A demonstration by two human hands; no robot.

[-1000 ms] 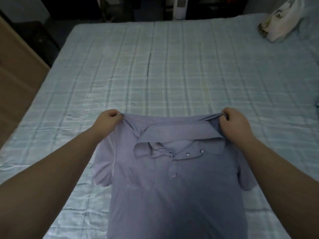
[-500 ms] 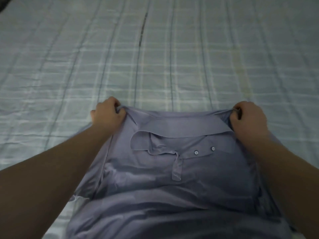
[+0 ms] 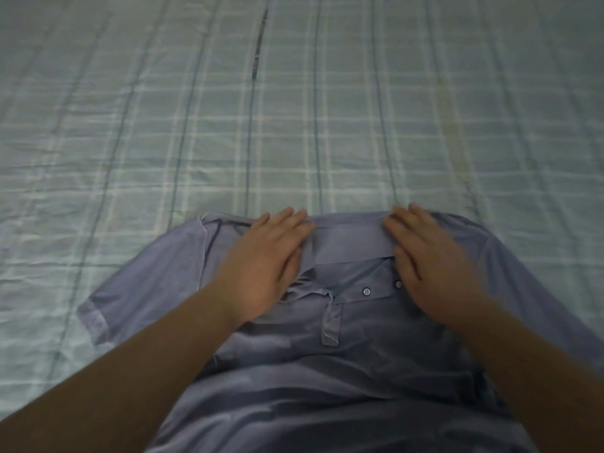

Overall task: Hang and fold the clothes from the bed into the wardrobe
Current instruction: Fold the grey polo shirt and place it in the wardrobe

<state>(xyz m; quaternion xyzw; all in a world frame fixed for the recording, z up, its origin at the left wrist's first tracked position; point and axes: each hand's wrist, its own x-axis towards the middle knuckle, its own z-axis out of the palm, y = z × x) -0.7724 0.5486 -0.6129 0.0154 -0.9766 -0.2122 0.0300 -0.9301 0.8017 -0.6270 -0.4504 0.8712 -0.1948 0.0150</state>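
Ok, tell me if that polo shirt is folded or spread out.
Spread out: the polo shirt lies front up on the bed, a sleeve out sideways, left hand and right hand flat on it.

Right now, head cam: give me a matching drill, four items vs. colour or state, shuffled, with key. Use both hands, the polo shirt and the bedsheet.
Column 1
1 left hand
2 right hand
3 polo shirt
4 bedsheet

Column 2
A pale check pattern
B lavender, lying front up
C flat on the shirt, next to the two buttons
D flat on the shirt, at the rumpled side of the collar

Pairs: 1-D, 2-C, 3-B, 4-A
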